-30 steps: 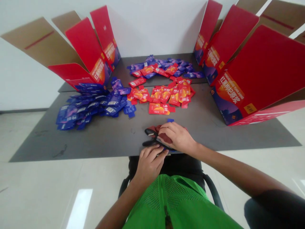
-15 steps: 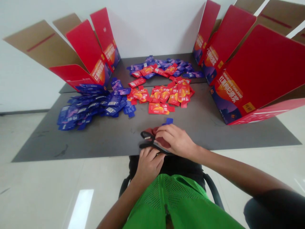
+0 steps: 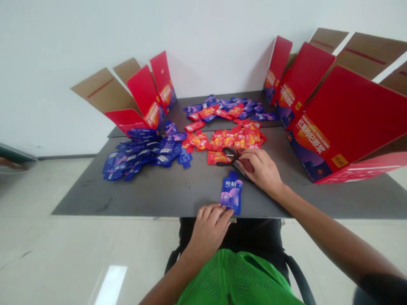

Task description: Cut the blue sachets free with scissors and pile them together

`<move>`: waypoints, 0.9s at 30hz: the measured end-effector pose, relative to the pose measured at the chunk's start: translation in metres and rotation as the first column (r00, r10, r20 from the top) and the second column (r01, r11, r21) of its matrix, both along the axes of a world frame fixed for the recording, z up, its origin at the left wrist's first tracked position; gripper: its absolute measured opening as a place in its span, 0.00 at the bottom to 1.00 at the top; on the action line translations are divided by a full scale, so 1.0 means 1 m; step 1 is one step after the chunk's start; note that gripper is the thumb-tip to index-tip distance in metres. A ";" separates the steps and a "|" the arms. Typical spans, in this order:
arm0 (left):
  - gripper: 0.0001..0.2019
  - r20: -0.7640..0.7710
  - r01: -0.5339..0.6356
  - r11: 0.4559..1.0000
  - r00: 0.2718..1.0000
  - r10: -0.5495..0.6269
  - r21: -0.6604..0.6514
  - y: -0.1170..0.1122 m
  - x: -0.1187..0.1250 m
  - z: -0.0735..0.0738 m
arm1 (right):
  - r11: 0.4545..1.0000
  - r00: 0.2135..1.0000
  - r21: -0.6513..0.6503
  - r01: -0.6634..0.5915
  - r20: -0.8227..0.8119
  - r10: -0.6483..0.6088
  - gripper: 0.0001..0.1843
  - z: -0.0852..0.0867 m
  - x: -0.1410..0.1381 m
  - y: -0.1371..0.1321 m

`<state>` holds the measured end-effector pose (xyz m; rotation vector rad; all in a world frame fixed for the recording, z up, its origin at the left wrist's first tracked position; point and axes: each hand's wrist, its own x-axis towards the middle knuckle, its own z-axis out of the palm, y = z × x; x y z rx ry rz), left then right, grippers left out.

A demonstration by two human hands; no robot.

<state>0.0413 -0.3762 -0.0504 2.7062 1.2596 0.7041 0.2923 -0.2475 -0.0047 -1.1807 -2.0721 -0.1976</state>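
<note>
A blue-and-purple drink pouch point(image 3: 231, 192) lies face up near the table's front edge, its spout end pointing away from me. My left hand point(image 3: 211, 226) rests at the edge, fingers stretched and loosely apart, the fingertips touching the pouch's lower end. Farther back and to the right, my right hand point(image 3: 260, 169) is closed on a dark object point(image 3: 233, 154) with two black curved ends that point left. Its kind cannot be made out, as the fingers hide much of it. Just beyond lie several red-orange pouches point(image 3: 222, 139), one partly behind the dark object.
A heap of blue pouches point(image 3: 135, 154) lies at left, and a mixed row point(image 3: 235, 108) at the back. Open red cartons stand at the back left point(image 3: 140, 97) and along the right point(image 3: 346, 123). The grey table point(image 3: 159, 190) meets a white wall point(image 3: 216, 42).
My right hand has carried the dark object forward and right, away from my left hand. The blue pouch, mostly covered before, now shows fully. The view has shifted, so the whole scene sits lower.
</note>
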 end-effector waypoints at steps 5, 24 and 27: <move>0.25 -0.085 0.020 0.997 0.996 -0.014 0.070 0.003 0.011 0.005 | 0.987 0.970 0.027 0.156 -0.194 -0.148 0.11 0.004 0.028 -0.040; 0.16 0.293 -0.290 0.849 0.941 0.169 0.442 0.081 -0.096 0.073 | 0.872 0.830 -0.390 0.295 -0.348 -0.436 0.34 -0.036 0.070 -0.061; 0.15 0.227 -0.338 0.805 0.939 0.257 0.488 0.130 -0.121 0.095 | 0.856 0.819 -0.429 0.290 -0.351 -0.453 0.33 -0.040 0.074 -0.060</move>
